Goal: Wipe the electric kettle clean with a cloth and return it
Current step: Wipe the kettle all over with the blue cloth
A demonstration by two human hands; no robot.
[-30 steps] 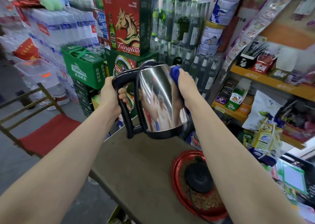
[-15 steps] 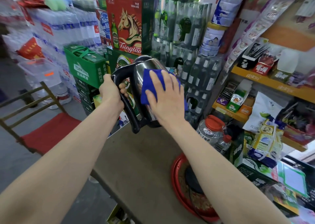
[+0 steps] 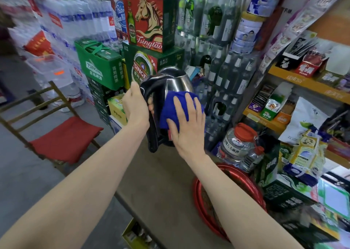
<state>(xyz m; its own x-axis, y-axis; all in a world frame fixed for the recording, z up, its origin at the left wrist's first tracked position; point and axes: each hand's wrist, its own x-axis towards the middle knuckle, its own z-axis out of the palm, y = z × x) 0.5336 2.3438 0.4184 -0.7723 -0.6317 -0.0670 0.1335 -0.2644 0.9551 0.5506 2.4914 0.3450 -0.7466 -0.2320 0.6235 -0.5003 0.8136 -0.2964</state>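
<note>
A shiny steel electric kettle [image 3: 175, 82] with a black handle is held in the air above the far end of the brown table [image 3: 162, 188]. My left hand [image 3: 135, 106] is closed around the black handle. My right hand [image 3: 186, 123] presses a blue cloth [image 3: 170, 106] flat against the kettle's near side, fingers spread over it. The cloth and hand hide most of the kettle body. A red tray [image 3: 198, 197] lies on the table under my right forearm, which hides what is on it.
Stacked beer cartons [image 3: 149, 17] and bottles stand right behind the kettle. A clear jar with a red lid [image 3: 238, 144] sits right of the table. Snack shelves [image 3: 303, 82] fill the right side. A chair with a red cushion [image 3: 64, 138] stands on the left floor.
My right hand came round from the kettle's far side to its near side and slid the cloth downward. The kettle has turned and tilted in my left hand.
</note>
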